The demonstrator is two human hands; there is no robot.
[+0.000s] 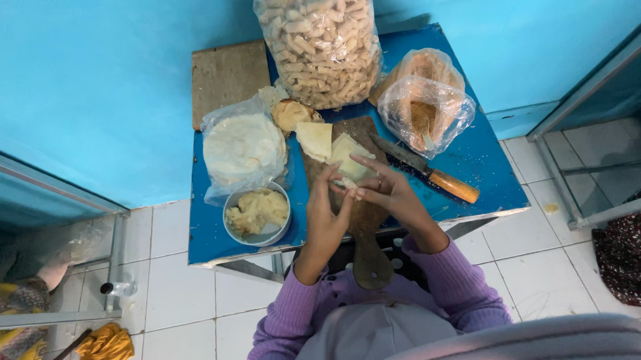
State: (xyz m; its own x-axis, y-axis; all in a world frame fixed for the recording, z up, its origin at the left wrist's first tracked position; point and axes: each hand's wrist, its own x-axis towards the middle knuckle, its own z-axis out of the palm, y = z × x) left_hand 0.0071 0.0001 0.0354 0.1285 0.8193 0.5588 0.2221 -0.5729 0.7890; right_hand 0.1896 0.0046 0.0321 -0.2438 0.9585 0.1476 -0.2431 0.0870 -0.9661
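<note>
Over a dark wooden paddle board [367,232], my left hand [325,214] and my right hand [388,191] pinch a pale folded dough piece [350,164] between their fingertips. Another flat pale dough piece [314,140] lies on the board just beyond it. A metal bowl [257,238] of lumpy yellowish filling sits left of my left hand. A knife with an orange wooden handle [427,171] lies right of my right hand. Purple sleeves cover both arms.
The small blue table [486,173] also carries a clear bag of flat white wrappers [241,149], a big bag of finger-shaped snacks [320,39], a clear bag holding brownish contents [425,107] and a wooden board [225,76]. White floor tiles surround it; a yellow cloth [101,351] lies lower left.
</note>
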